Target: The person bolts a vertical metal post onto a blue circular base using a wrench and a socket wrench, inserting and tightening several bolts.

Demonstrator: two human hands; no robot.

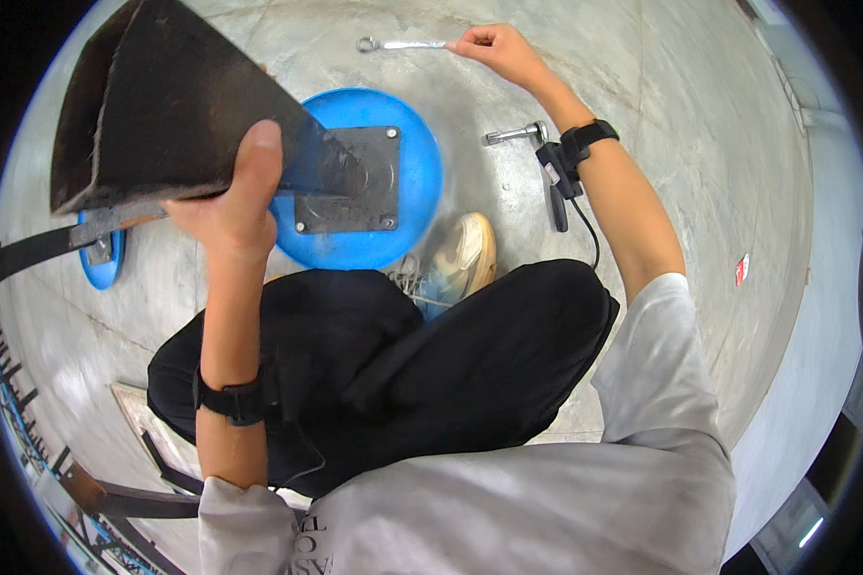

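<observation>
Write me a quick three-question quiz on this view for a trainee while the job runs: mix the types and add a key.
1. Multiple choice: what does the left hand hold?
A) The shoe
B) The black post
C) The ratchet

2. True or false: the right hand touches the wrench at its ring end.

3. Fill in the colour: the square black plate sits on a ____ disc.

Key: 1. B. 2. False; the fingers are at the end away from the ring. 3. Blue.
</observation>
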